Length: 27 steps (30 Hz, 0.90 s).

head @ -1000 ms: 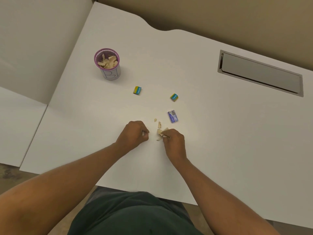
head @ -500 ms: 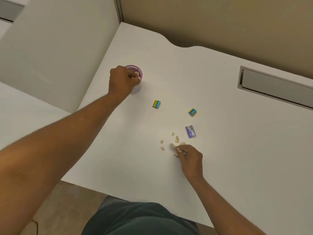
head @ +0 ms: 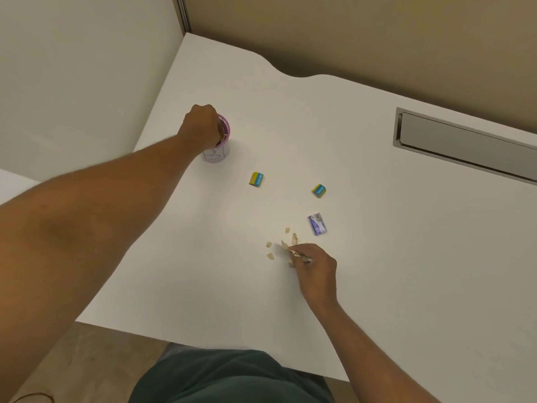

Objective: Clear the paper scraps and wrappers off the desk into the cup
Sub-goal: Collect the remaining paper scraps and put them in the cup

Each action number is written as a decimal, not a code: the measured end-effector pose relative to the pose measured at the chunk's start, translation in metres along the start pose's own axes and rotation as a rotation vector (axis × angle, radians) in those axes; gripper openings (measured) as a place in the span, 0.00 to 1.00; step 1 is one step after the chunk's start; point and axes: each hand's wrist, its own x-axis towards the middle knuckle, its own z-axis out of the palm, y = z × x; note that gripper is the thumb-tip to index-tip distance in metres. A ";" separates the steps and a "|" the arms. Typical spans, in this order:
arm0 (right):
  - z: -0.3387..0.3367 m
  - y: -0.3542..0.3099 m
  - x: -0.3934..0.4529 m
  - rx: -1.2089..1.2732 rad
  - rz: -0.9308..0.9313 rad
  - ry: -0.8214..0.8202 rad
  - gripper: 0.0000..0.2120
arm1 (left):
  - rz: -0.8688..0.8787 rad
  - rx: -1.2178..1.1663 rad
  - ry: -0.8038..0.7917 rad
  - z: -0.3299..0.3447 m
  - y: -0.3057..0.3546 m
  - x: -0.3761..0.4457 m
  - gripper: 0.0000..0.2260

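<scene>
A: While the right hand (head: 315,267) sits nearest on the desk (head: 406,257), its fingers pinch a few paper scraps (head: 290,248); loose bits lie just left and beyond it.

B: Wrappers?

A: Purple wrapper (head: 317,224) just past the scraps. Two yellow-blue wrappers (head: 256,179) (head: 319,190) farther out, well apart.

B: Left hand?

A: Left hand (head: 203,128) is curled over the purple-rimmed cup's (head: 218,152) mouth, fingertips down inside. Can't tell if it grips anything. Cup stands upright at the far left; metal cable slot (head: 465,146) far right.

The cup (head: 216,151) bears a hand-drawn "B"-like mark; print on the yellow-and-blue wrappers (head: 256,179) is too small to read.
</scene>
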 end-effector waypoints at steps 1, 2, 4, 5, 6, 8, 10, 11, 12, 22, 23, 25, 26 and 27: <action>0.000 -0.001 0.000 0.002 0.005 0.002 0.08 | 0.010 -0.012 -0.009 -0.005 0.001 -0.001 0.10; -0.001 -0.003 -0.001 0.005 0.009 0.004 0.09 | 0.023 -0.028 -0.017 -0.010 0.001 -0.002 0.09; -0.001 -0.006 -0.003 0.013 0.010 0.007 0.09 | 0.046 -0.058 -0.021 -0.020 0.001 -0.006 0.10; 0.000 -0.008 -0.003 0.008 0.004 0.007 0.09 | 0.045 -0.077 -0.009 -0.025 0.001 -0.009 0.10; 0.000 -0.010 -0.004 -0.005 -0.005 0.006 0.08 | 0.036 -0.100 0.009 -0.030 0.001 -0.013 0.11; 0.001 -0.015 -0.004 -0.029 -0.022 0.000 0.07 | 0.019 -0.143 0.062 -0.039 -0.001 -0.022 0.11; 0.002 -0.022 -0.003 -0.023 -0.028 -0.001 0.07 | 0.011 -0.200 0.157 -0.044 -0.005 -0.036 0.10; 0.003 -0.027 -0.001 -0.008 -0.032 0.000 0.07 | 0.009 -0.246 0.217 -0.044 -0.007 -0.047 0.11; 0.004 -0.034 0.001 0.010 -0.040 -0.001 0.08 | 0.015 -0.291 0.273 -0.041 -0.011 -0.060 0.11; 0.048 -0.171 0.098 -0.154 -0.464 -0.045 0.08 | 0.248 0.104 -0.256 0.106 -0.092 -0.170 0.42; 0.055 -0.185 0.110 -0.195 -0.512 -0.053 0.08 | 0.273 0.165 -0.274 0.116 -0.097 -0.175 0.48; 0.069 -0.209 0.133 -0.329 -0.596 -0.069 0.08 | 0.314 0.213 -0.285 0.129 -0.104 -0.178 0.58; 0.077 -0.218 0.142 -0.415 -0.637 -0.085 0.09 | 0.327 0.232 -0.296 0.133 -0.107 -0.178 0.61; 0.085 -0.226 0.151 -0.501 -0.676 -0.110 0.09 | 0.335 0.250 -0.304 0.136 -0.109 -0.176 0.64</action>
